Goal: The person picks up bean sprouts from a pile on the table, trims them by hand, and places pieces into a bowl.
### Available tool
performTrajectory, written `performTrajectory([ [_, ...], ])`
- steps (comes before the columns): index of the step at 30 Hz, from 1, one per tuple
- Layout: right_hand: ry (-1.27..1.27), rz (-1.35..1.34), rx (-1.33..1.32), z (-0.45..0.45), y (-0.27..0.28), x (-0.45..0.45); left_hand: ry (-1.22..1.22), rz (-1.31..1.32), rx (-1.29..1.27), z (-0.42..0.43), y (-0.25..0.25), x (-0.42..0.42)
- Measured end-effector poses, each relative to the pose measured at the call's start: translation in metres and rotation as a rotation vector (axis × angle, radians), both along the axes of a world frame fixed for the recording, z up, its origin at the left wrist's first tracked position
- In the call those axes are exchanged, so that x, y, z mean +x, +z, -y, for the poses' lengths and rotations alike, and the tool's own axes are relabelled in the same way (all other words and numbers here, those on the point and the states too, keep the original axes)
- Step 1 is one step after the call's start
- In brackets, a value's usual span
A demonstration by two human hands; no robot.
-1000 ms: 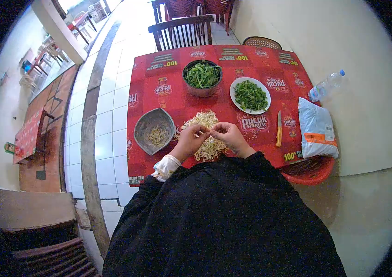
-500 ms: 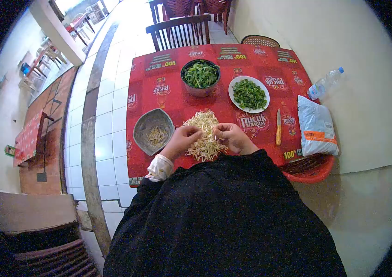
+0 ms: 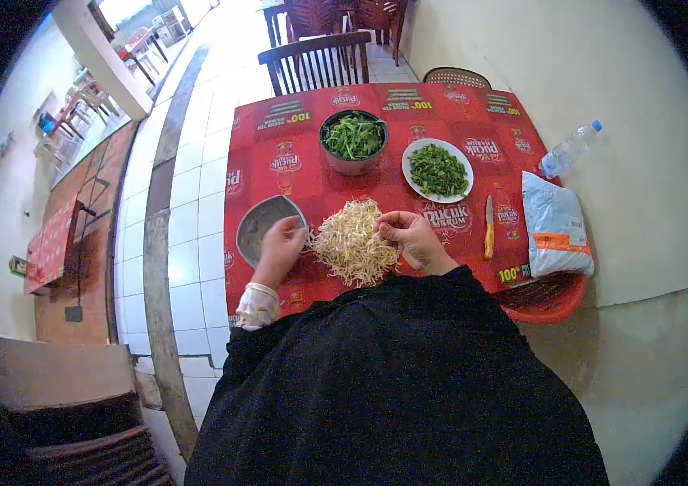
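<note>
A loose pile of bean sprouts (image 3: pixel 353 247) lies on the red tablecloth in front of me. My right hand (image 3: pixel 418 240) is at the pile's right edge, thumb and fingertips pinched on what looks like a pale bean sprout. At the right rim of a grey bowl (image 3: pixel 256 220) is my left hand (image 3: pixel 281 247), its fingers curled and slightly blurred; what they hold, if anything, cannot be made out. That hand hides much of the bowl's inside.
Beyond the pile stand a pot of leafy greens (image 3: pixel 353 136) and a white plate (image 3: pixel 464 188) of chopped greens. To the right lie a yellow-handled knife (image 3: pixel 489 231), a pale plastic package (image 3: pixel 554 223) over a red basket (image 3: pixel 550 308), and a water bottle (image 3: pixel 566 152) by the wall.
My left hand has moved left from the sprout pile to the grey bowl, covering the sprouts seen in it before. My right hand stays at the pile, still pinched.
</note>
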State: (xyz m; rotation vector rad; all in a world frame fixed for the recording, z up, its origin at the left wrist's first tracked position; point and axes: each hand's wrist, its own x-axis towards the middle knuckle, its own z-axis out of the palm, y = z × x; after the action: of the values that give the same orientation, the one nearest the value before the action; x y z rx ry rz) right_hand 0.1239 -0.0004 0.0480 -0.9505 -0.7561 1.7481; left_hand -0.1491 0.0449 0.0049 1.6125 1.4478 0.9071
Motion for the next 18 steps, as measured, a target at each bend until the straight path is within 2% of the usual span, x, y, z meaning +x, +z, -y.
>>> performTrajectory([
  [3,0.003,0.040,0.013,0.002,0.001,-0.009,-0.282,0.247,-0.128,0.022,0.040,0.056],
  [6,-0.031,0.093,0.081,0.001,-0.005,-0.013,-0.433,0.274,-0.205,0.028,0.056,0.082],
  [7,-0.052,0.107,0.111,0.001,-0.006,-0.012,-0.416,0.161,-0.129,0.027,0.055,0.086],
  [10,-0.089,0.289,0.251,0.006,-0.004,-0.010,-0.430,-0.003,-0.116,0.027,0.061,0.089],
  [11,-0.089,0.368,0.243,0.010,0.002,-0.011,-0.436,0.047,-0.084,0.027,0.052,0.091],
  [13,-0.126,0.342,0.223,0.013,-0.001,-0.012,-0.447,0.149,-0.022,0.026,0.032,0.096],
  [16,-0.161,0.299,0.214,0.013,-0.012,-0.011,-0.454,0.111,-0.067,0.027,0.024,0.099],
  [18,-0.182,0.335,0.236,0.012,-0.019,-0.010,-0.441,0.202,-0.106,0.032,0.025,0.101],
])
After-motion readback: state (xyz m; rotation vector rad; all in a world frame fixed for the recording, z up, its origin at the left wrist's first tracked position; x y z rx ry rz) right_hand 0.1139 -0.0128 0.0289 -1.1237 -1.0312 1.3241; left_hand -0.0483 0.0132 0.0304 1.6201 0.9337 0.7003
